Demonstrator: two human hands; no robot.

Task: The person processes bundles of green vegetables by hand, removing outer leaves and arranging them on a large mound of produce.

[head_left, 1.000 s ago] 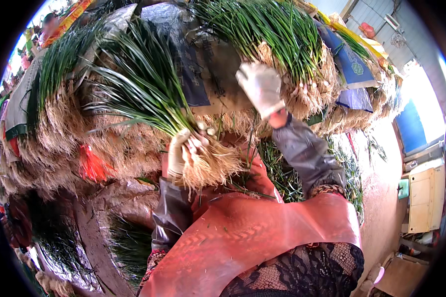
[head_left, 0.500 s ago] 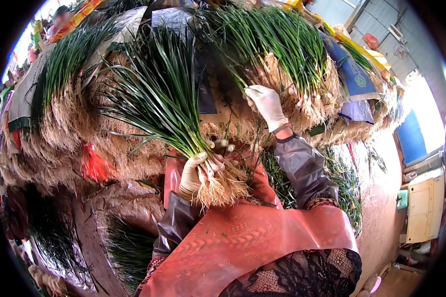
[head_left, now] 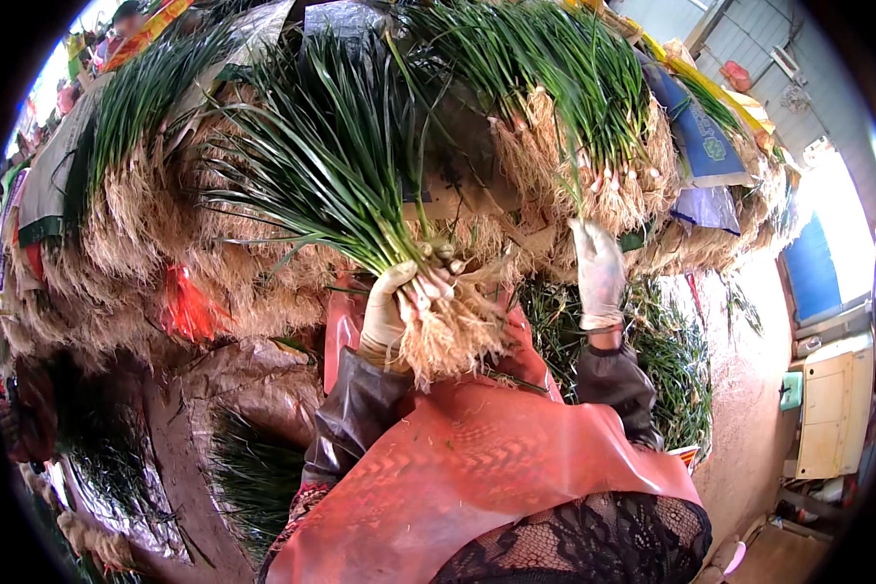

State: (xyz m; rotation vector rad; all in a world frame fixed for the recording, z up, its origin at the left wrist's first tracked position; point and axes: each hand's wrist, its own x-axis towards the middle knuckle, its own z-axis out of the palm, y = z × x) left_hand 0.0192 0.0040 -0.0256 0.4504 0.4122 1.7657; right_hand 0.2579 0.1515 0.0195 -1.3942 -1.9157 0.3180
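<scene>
My gloved left hand (head_left: 387,313) is wrapped round a thick bunch of green garlic (head_left: 365,180). Its long dark leaves fan up and to the left, while the pale bulbs and shaggy roots (head_left: 453,331) hang out to the right of my fist, over my apron. My gloved right hand (head_left: 602,277) is held apart, to the right of the bunch. A thin, blurred green leaf (head_left: 575,190) rises from its pinched fingertips, in front of the roots of the heap behind.
Heaped green garlic (head_left: 608,170) lies across the far side, roots towards me. A blue printed sack (head_left: 701,136) covers part of it. Loose leaves (head_left: 672,360) litter the floor at right. Red plastic strands (head_left: 187,307) hang at left. A cream cabinet (head_left: 835,404) stands far right.
My right hand has moved right and down, away from the bunch, with the thin leaf trailing above it. The bunch in my left hand has risen slightly.
</scene>
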